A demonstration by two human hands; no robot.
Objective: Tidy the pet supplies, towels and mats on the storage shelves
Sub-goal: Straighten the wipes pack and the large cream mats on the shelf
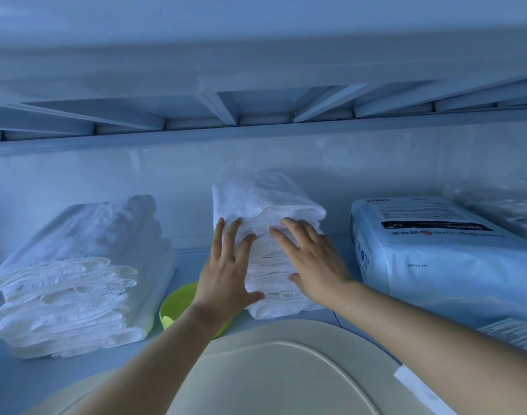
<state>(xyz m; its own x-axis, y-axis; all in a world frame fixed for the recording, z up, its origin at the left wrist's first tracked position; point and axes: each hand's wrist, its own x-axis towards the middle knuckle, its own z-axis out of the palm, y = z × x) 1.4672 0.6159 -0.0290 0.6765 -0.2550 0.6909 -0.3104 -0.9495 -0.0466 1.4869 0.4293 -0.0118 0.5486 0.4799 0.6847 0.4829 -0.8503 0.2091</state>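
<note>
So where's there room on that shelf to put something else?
Bare shelf shows between the left stack of folded white towels and the middle white towel stack, behind the lime green plastic bowl. A narrower gap separates the middle stack from the pale blue plastic-wrapped pack. The front is crowded: cream oval plastic object, left hand, right hand.

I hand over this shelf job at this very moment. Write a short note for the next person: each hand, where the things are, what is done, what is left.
Left hand: open, straight fingers pressing the front of the middle towel stack.
Right hand: open, pressing the same front.
Left towel stack stands apart on the shelf; green bowl lies between the stacks; blue pack at the right.
Done: both stacks are piled.
To do: probably square the middle stack, then find a place for the bowl.
</note>
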